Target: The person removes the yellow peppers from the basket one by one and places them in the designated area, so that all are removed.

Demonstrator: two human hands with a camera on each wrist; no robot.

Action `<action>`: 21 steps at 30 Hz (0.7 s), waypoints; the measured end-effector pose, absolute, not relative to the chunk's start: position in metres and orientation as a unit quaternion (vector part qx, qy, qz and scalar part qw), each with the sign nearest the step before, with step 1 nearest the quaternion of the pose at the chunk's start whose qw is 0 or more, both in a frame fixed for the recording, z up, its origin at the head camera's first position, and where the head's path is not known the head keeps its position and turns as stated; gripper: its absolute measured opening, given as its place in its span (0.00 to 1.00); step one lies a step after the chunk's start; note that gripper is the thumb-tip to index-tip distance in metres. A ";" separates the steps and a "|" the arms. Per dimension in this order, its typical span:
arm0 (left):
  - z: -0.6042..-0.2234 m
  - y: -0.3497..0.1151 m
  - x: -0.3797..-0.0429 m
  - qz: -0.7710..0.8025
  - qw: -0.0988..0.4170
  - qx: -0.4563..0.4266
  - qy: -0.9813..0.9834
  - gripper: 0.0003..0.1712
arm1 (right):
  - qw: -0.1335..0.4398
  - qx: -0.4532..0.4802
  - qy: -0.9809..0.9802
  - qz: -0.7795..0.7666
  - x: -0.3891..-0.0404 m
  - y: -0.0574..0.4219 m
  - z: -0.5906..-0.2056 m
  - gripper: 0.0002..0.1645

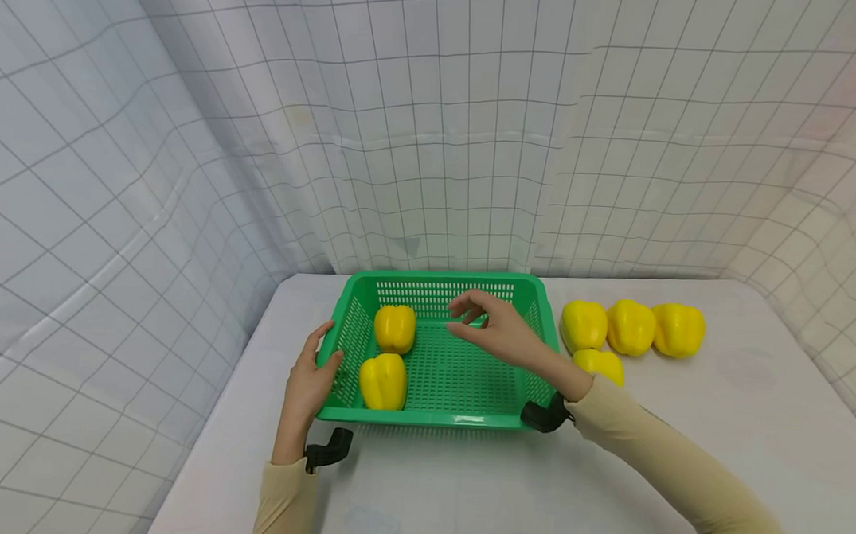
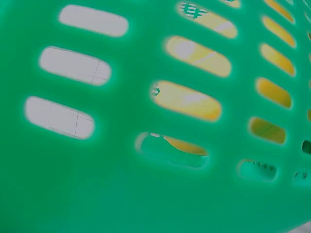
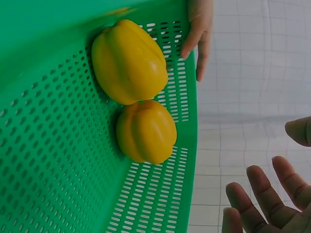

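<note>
A green plastic basket (image 1: 450, 419) with slotted walls stands on the table, its left rim held by my left hand (image 1: 311, 385). In the right wrist view, the left thumb (image 3: 192, 40) hooks over the rim while a finger stays outside. Two yellow bell peppers, a rear one (image 1: 395, 329) and a front one (image 1: 383, 382), sit along the basket's left side. Over the basket's right half hovers my right hand (image 1: 493, 327), fingers loosely bent, thumb apart, nothing between them. The left wrist view is filled by the basket wall (image 2: 121, 194), with yellow showing through its slots.
Right of the basket, several more yellow bell peppers lie on the table: a back row of three (image 1: 631, 328) and one in front (image 1: 599, 365), partly behind the right forearm. White gridded curtains (image 1: 467, 181) enclose the table (image 1: 447, 491) at the back and sides.
</note>
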State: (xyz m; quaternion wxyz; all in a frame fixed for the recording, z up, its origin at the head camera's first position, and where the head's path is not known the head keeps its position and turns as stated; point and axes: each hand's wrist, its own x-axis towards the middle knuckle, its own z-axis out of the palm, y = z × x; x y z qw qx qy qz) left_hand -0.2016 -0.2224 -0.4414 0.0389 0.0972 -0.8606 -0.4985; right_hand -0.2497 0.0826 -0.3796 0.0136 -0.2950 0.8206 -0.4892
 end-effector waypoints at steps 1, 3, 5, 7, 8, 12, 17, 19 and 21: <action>-0.441 -0.223 -0.201 -0.498 0.038 0.097 -0.861 0.30 | 0.018 -0.299 0.820 -0.488 -0.251 0.081 -0.379 0.16; -0.441 -0.223 -0.201 -0.498 0.038 0.096 -0.861 0.30 | 0.029 -0.308 0.817 -0.486 -0.255 0.076 -0.378 0.17; -0.441 -0.223 -0.200 -0.498 0.037 0.095 -0.861 0.30 | 0.039 -0.318 0.817 -0.480 -0.258 0.071 -0.378 0.17; -0.440 -0.222 -0.200 -0.499 0.036 0.094 -0.861 0.30 | 0.048 -0.326 0.818 -0.471 -0.261 0.066 -0.378 0.18; -0.440 -0.222 -0.200 -0.498 0.036 0.094 -0.861 0.30 | 0.053 -0.329 0.819 -0.467 -0.262 0.063 -0.377 0.18; -0.440 -0.222 -0.200 -0.497 0.039 0.094 -0.862 0.30 | 0.078 -0.340 0.822 -0.451 -0.266 0.054 -0.376 0.20; -0.440 -0.222 -0.201 -0.492 0.043 0.095 -0.865 0.30 | 0.121 -0.352 0.824 -0.427 -0.270 0.042 -0.379 0.25; -0.441 -0.223 -0.201 -0.488 0.044 0.096 -0.866 0.30 | 0.134 -0.362 0.824 -0.414 -0.272 0.037 -0.381 0.27; -0.441 -0.223 -0.202 -0.487 0.045 0.097 -0.867 0.30 | 0.147 -0.369 0.825 -0.402 -0.273 0.032 -0.382 0.29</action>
